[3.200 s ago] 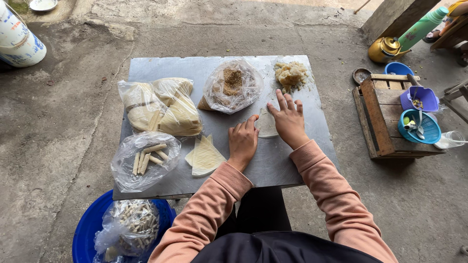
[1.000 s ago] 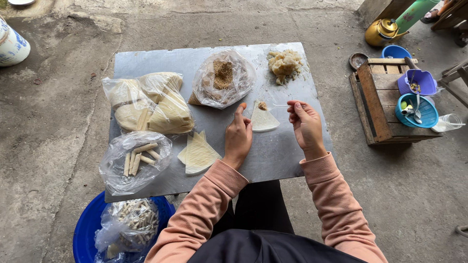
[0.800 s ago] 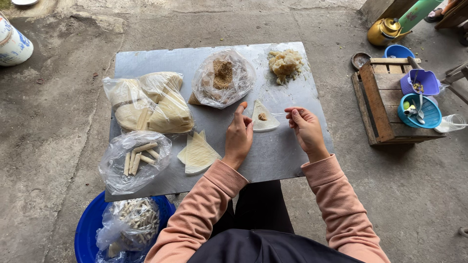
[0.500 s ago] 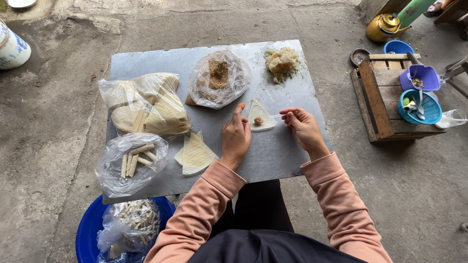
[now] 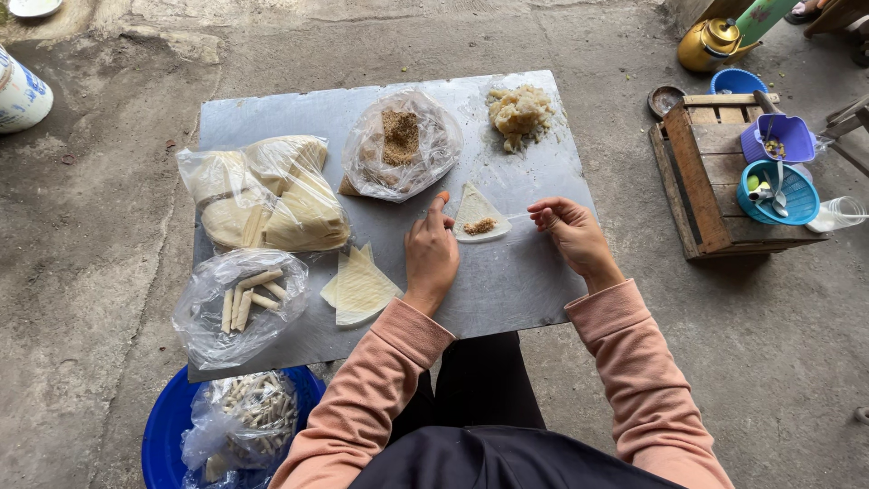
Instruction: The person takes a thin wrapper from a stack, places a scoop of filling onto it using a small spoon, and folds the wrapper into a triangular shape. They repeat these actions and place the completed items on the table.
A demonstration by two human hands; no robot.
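Note:
A pale triangular wrapper [image 5: 480, 210] lies on the grey metal sheet [image 5: 525, 281], with a small heap of brown crumbs [image 5: 480, 226] on it. My left hand [image 5: 430, 255] rests on the sheet, its forefinger touching the wrapper's left edge. Just right of the wrapper, my right hand [image 5: 570, 231] is pinched on a thin light utensil [image 5: 518, 215] whose tip reaches the wrapper. Both sleeves are pink.
On the sheet lie a bag of brown crumbs [image 5: 400, 145], a pale shredded pile [image 5: 519, 110], a bag of wrappers [image 5: 267, 195], loose triangular wrappers [image 5: 360, 288] and a bag of rolled sticks [image 5: 240, 303]. A blue basin [image 5: 167, 444] sits lower left, a wooden crate [image 5: 701, 177] with baskets to the right.
Earlier both hands lay flat on the bare wrapper. Since then my right hand has taken the thin utensil to it, and brown crumbs now lie on the wrapper. The view has shifted slightly.

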